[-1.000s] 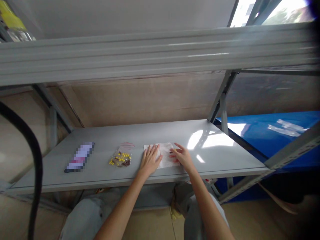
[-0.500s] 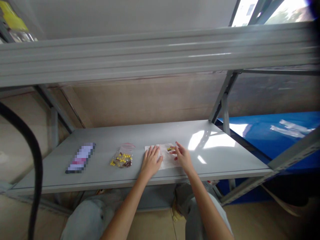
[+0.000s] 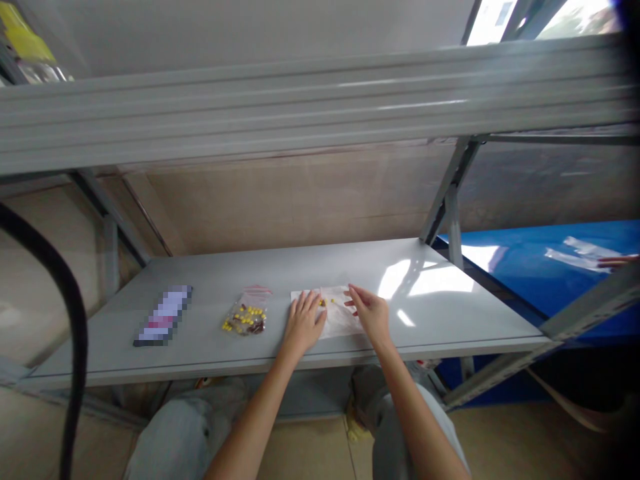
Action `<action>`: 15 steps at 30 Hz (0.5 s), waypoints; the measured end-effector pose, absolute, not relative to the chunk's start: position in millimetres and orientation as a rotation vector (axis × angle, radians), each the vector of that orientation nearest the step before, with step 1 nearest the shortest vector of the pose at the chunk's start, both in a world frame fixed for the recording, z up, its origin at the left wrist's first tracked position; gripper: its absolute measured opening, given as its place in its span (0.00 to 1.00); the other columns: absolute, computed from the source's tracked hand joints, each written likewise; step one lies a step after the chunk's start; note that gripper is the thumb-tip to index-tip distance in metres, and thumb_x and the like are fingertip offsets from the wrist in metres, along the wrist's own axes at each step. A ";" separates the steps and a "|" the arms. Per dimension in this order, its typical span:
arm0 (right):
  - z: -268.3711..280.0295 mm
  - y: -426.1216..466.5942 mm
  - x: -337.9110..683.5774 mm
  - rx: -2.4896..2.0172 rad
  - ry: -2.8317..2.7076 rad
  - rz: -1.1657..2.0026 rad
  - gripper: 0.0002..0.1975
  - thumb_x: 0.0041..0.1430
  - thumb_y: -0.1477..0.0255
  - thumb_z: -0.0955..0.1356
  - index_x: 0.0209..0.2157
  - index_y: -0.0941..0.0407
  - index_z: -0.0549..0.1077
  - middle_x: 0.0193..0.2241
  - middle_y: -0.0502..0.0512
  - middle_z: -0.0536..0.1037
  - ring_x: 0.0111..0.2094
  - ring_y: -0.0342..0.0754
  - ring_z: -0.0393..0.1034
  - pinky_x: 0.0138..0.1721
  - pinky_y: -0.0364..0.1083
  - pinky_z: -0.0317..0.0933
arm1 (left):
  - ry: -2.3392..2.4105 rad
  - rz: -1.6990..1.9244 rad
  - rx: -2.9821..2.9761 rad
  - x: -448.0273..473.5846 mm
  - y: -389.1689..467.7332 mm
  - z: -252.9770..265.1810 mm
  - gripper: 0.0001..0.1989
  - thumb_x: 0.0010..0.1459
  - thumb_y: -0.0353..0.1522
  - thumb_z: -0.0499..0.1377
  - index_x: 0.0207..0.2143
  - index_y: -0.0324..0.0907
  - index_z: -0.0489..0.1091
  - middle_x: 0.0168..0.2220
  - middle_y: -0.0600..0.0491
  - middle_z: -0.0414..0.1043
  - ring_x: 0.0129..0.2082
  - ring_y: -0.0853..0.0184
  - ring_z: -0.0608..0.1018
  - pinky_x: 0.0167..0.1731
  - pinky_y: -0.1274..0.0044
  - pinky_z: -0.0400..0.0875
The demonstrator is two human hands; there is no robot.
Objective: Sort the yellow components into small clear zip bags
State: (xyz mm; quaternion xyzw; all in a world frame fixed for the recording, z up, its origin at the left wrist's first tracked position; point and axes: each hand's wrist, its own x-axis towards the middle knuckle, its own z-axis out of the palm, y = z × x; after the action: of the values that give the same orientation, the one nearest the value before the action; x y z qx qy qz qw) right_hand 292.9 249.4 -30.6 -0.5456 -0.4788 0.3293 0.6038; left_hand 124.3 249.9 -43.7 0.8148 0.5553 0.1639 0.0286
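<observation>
A sheet of white paper [image 3: 334,323], with a crease in it, lies near the shelf's front edge. Flat across its left part rests my left hand [image 3: 303,321], fingers extended. My right hand [image 3: 371,313] is at the upper right edge of the sheet, thumb and index together at the paper's edge, the other fingers curled under. A few small yellow and dark pieces [image 3: 323,303] lie on the paper between my hands, some close to my left fingertips. To the left is a clear zip bag [image 3: 245,313] holding several yellow and dark brown capsule-like pieces.
A phone [image 3: 164,315] with a blurred screen lies at the left of the grey shelf [image 3: 215,267]. A metal beam [image 3: 300,113] crosses above. Uprights stand at the back corners. A black cable [image 3: 75,320] hangs at left. Another person's hand [image 3: 617,262] reaches over the blue table [image 3: 525,267].
The small pieces on the paper now lie further left, nearer my left hand. My right hand has shifted slightly right and its fingers have drawn together. Another person's hand has appeared at far right.
</observation>
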 end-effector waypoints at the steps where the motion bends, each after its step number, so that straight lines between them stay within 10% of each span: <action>1: -29.9 248.9 292.9 -1.261 -1.103 0.753 0.26 0.52 0.54 0.64 0.41 0.60 0.75 0.33 0.61 0.80 0.28 0.51 0.76 0.18 0.42 0.65 | 1.717 0.504 2.517 124.2 250.1 -43.9 0.24 0.63 0.41 0.42 0.60 0.43 0.54 0.63 0.51 0.51 0.63 0.59 0.51 0.60 0.63 0.48; 15: -34.9 251.0 289.3 -1.260 -1.107 0.591 0.24 0.51 0.53 0.65 0.38 0.59 0.76 0.31 0.59 0.79 0.25 0.50 0.75 0.23 0.44 0.65 | 1.718 0.584 2.478 125.7 252.9 -47.7 0.24 0.62 0.39 0.46 0.59 0.43 0.55 0.62 0.49 0.54 0.63 0.58 0.53 0.60 0.61 0.48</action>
State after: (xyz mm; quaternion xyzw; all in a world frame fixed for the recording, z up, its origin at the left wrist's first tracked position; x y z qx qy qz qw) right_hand 289.3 251.0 -34.9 -0.5504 -0.4832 0.2580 0.6301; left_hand 125.7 252.9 -47.7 0.8064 0.5589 0.1899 0.0353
